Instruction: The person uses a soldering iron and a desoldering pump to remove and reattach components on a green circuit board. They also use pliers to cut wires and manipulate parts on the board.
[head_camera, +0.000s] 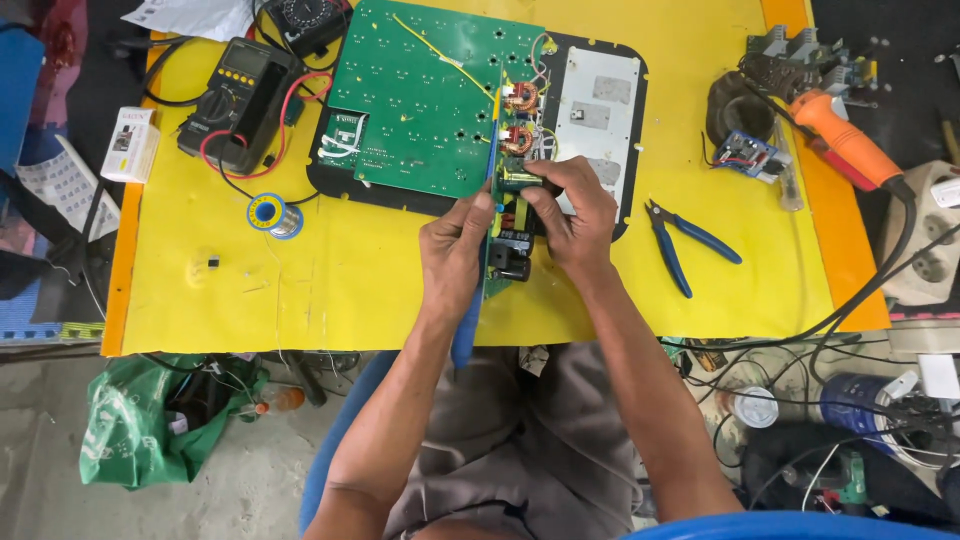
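Starting at the left edge of the yellow table (300, 280), a small white box (131, 143) lies near a black multimeter (238, 100) with red and black leads, and a spool of solder wire (272, 214) sits just below it. A large green circuit board (420, 100) rests on a dark panel (600, 110) at the table's middle. Just in front of it, the left hand (455, 245) is clenched around a blue-handled tool (468, 320), seemingly a soldering iron, its shaft running up along a narrow circuit board (510, 225) held on edge. The right hand (575, 215) grasps that narrow board from the other side, fingers curled over its components. By my judgement the step in hand is working a joint on this upright board; the next move calls for a steady tip and a firm hold. Further right lie blue-handled pliers (685, 245) and an orange-handled tool (850, 145).
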